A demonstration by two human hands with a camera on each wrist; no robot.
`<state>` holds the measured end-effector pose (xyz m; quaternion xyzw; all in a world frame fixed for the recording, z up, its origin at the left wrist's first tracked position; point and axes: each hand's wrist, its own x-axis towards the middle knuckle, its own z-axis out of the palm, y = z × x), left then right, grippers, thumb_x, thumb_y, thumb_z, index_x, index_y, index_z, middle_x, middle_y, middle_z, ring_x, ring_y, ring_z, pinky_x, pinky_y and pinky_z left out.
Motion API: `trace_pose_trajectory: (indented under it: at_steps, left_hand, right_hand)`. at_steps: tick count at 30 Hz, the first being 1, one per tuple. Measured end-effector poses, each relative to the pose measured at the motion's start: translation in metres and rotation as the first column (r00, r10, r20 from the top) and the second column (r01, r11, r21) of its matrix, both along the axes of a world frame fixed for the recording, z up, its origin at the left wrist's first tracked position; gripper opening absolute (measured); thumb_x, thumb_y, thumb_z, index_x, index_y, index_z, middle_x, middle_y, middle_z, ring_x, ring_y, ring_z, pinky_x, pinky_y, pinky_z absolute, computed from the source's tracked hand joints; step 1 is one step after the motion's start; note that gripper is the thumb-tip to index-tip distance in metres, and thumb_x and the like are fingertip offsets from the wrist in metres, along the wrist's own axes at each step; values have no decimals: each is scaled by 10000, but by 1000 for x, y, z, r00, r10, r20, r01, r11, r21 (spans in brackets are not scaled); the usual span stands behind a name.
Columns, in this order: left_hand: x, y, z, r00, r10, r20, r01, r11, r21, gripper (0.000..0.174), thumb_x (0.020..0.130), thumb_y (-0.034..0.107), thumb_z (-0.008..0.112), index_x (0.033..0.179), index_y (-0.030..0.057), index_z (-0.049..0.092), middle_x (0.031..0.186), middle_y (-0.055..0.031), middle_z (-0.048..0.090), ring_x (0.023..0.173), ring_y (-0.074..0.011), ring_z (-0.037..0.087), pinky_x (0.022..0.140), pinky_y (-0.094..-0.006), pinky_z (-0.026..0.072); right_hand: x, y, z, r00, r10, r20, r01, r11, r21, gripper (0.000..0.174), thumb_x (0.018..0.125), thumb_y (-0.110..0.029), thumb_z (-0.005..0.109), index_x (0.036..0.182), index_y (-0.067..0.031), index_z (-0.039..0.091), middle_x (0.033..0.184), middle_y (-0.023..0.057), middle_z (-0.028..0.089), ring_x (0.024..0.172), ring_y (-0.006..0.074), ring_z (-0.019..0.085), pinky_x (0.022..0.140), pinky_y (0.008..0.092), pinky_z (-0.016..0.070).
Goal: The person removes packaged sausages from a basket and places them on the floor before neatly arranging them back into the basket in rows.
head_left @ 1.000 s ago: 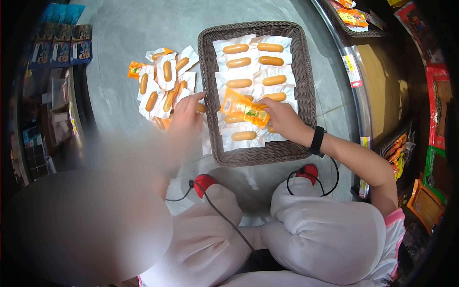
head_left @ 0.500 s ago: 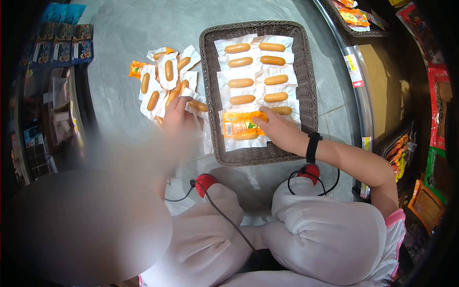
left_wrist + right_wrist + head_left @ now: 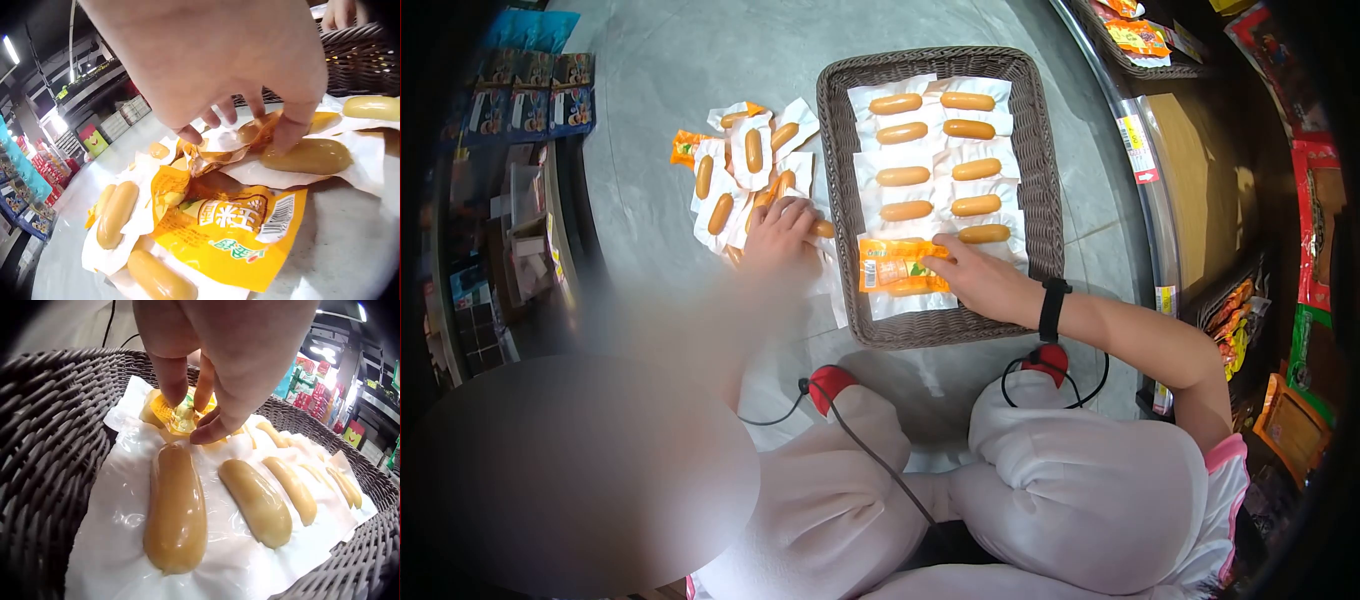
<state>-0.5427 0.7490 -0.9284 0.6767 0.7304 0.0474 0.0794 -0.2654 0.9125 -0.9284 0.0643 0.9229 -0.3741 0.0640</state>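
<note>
In the head view the right hand (image 3: 985, 282) touches the right end of an orange packet (image 3: 895, 265), which lies printed side up over a sausage pack at the near left of the wicker basket (image 3: 1050, 200). The right wrist view shows its thumb and fingers around the packet's edge (image 3: 181, 419). Left of the basket, the left hand (image 3: 780, 240) is over the near side of a pile of sausage packs (image 3: 720, 213). In the left wrist view its thumb and fingers pinch a crumpled orange wrapper edge (image 3: 215, 156), beside a sausage (image 3: 306, 156) and above a printed orange packet (image 3: 231, 225).
Rows of sausages in white-backed packs (image 3: 903, 176) lie in the basket on the grey floor (image 3: 660, 60). Shelves with blue packets (image 3: 528, 110) stand at the left, a wooden shelf (image 3: 1190, 190) at the right. A black cable (image 3: 870, 460) crosses the person's legs.
The orange packet has come down from above the basket's middle and now lies flat at its near left, the right hand moving with it. The left hand has shifted slightly over the pile.
</note>
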Motion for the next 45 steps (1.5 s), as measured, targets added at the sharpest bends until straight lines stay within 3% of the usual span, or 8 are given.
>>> trace_pose_trajectory:
  at_steps: [12,15,21,25,28,32,39,45]
  left_hand:
    - [-2,5,23,987,96,-128,-109,989,-97,134,824,117,556,903,21,507,895,-142,599,893,-315,570,778,-402,425]
    - [-5,20,55,920,378,-100,-375,783,-495,196,900,162,523,977,-18,515,870,-172,612,834,-326,587,729,-365,459]
    - [-3,20,85,508,583,634,-384,812,-440,396,957,324,530,1125,-34,552,832,-97,599,771,-127,544,690,-267,448]
    - [31,48,117,501,580,642,-95,775,-625,365,952,313,547,1071,-28,593,833,-51,599,775,-89,509,694,-256,436]
    - [44,50,96,540,482,690,13,815,-579,338,947,301,558,1067,-12,605,834,-36,606,775,-89,508,696,-262,436]
    - [64,43,64,380,358,853,59,911,-408,339,955,270,550,1144,-10,580,947,-69,639,862,-99,550,776,-274,459]
    - [76,47,56,419,398,816,73,881,-468,354,955,249,545,1202,-5,551,1021,-111,639,923,-121,571,820,-282,463]
    - [39,28,59,435,557,708,-315,830,-460,293,938,204,559,1156,8,561,1034,-81,640,935,-138,605,809,-271,472]
  right_hand:
    - [-6,19,3,975,-172,-137,184,980,74,325,778,2,551,1102,-16,558,1196,167,490,1025,337,534,888,400,454]
    - [-8,26,7,970,-194,-148,206,976,68,334,781,0,552,1115,-19,558,1209,167,491,1039,338,526,887,396,453]
    - [-17,21,35,921,-129,-367,224,947,230,389,790,-92,611,1174,-67,551,1223,142,491,1061,308,495,955,429,404]
    - [-25,14,60,833,35,-552,190,919,346,437,756,-162,677,1172,-105,554,1219,126,491,1068,272,473,992,452,365]
    - [-26,11,67,854,100,-510,57,957,283,425,716,-153,700,1116,-103,564,1209,135,492,1077,274,478,978,437,380]
    - [-18,11,49,914,131,-385,-56,978,199,373,688,-134,712,1022,-81,554,1183,126,501,1087,291,478,978,440,384]
    - [-12,21,48,953,121,-279,-73,982,177,347,685,-82,677,1009,-36,561,1127,150,523,1021,320,506,925,424,411]
    - [18,50,46,996,-44,-77,57,984,170,344,709,-62,685,1018,-28,536,1181,166,500,1078,350,481,949,418,406]
